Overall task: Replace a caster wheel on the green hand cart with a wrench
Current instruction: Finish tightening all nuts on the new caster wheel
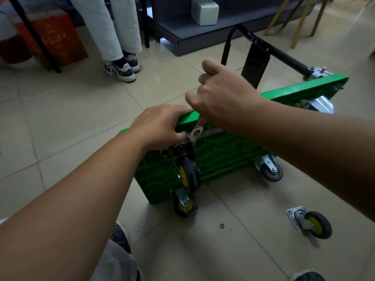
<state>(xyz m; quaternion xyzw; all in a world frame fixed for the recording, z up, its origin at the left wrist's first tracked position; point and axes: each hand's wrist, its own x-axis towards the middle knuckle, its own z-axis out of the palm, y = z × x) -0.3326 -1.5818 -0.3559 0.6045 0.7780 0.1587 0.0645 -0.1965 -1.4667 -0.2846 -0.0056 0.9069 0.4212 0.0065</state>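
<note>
Tiled floor (71,118) bears a spare caster (312,222); left fingers (176,109) curl over the green cart (223,153), right fingers (194,98) grip the wrench (196,131).

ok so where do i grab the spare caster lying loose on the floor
Take the loose caster by its metal fork, between mounting plate and wheel, coming down from above. It lies on its side, plate standing on edge at the left, so the fork is the narrow, exposed part.
</note>
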